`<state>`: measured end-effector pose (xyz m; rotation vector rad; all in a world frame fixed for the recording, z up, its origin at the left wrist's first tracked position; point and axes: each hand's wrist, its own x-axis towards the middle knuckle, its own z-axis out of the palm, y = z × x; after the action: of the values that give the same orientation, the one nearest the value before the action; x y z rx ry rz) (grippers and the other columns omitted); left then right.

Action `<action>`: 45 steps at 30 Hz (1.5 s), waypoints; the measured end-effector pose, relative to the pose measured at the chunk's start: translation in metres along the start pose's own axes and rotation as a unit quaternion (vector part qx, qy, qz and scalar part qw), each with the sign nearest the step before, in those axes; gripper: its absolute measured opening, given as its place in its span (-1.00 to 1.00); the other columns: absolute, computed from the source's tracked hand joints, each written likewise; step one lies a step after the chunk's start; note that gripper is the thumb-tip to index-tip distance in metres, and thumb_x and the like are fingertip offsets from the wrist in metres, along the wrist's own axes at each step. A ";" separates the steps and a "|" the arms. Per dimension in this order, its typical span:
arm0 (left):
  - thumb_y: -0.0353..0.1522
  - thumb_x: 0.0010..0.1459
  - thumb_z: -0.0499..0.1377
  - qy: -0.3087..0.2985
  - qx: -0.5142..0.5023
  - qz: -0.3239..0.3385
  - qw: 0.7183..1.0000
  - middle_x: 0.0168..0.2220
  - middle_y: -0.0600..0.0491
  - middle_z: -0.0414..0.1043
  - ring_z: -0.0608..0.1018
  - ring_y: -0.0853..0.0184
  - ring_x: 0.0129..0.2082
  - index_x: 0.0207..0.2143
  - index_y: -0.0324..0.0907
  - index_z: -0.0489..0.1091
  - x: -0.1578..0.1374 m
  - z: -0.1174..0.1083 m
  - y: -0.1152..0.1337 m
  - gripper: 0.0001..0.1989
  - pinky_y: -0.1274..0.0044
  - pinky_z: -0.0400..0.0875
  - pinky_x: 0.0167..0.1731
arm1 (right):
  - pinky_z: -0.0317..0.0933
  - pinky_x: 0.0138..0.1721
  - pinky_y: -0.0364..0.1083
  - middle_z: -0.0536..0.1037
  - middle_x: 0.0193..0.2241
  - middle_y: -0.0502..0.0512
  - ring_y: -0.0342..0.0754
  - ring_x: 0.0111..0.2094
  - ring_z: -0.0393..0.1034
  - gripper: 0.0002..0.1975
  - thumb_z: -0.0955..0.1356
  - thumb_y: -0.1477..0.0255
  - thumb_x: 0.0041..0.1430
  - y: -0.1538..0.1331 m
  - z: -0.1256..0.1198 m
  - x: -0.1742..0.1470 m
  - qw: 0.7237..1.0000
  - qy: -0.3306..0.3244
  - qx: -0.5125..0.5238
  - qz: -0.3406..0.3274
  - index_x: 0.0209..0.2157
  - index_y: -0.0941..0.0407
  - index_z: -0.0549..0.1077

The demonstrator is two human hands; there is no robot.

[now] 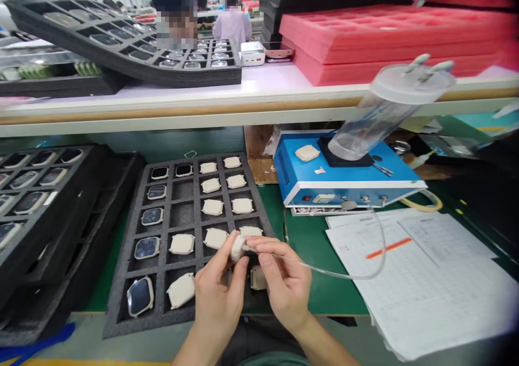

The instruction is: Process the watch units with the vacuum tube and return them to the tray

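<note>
Between thumb and fingers, my left hand (221, 285) grips a cream watch case (237, 248) turned on its edge. My right hand (286, 279) pinches the end of a clear thin tube (344, 275) against the case's side. The tube loops back to the front of a blue machine (300, 166). Beneath my hands lies a dark grey foam tray (162, 268). Cream watch cases (181, 244) fill many of its pockets, and watches with dark screens (147, 248) sit along its left column. My fingers hide some of the right-hand pockets.
A clear cylinder (365, 122) leans on the machine beside another cream case (307, 153). Papers (425, 268) lie at the right. More foam trays (52, 204) are stacked at the left. A shelf (267, 104) above carries black trays and red foam trays (365, 41). People are in the background.
</note>
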<state>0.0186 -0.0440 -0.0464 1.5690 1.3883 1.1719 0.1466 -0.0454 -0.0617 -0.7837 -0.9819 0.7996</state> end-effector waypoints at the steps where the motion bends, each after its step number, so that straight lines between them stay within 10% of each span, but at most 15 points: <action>1: -0.31 0.34 0.24 0.000 -0.001 -0.001 1.000 0.12 -0.11 0.63 0.73 0.17 0.01 0.24 -0.20 0.52 0.000 0.000 0.001 -0.56 0.44 0.61 0.08 | 0.54 0.04 -0.11 0.73 -0.15 0.08 -0.06 -0.05 0.65 -0.81 0.38 0.49 0.43 0.000 0.000 0.000 1.000 0.001 -0.003 0.001 -0.12 0.00 0.66; 45: -0.05 0.22 0.35 0.053 -0.012 -0.010 0.998 0.01 -0.04 0.70 0.77 0.20 -0.15 0.12 -0.11 0.62 0.009 0.001 -0.003 -0.49 0.61 0.67 -0.21 | 0.57 0.00 -0.01 0.73 -0.21 0.14 0.01 -0.11 0.67 -0.84 0.39 0.44 0.42 0.000 0.006 0.012 0.999 0.007 0.026 -0.022 -0.14 0.01 0.66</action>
<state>0.0185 -0.0349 -0.0482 1.4905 1.4496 1.2715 0.1451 -0.0336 -0.0546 -0.7189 -0.9593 0.7777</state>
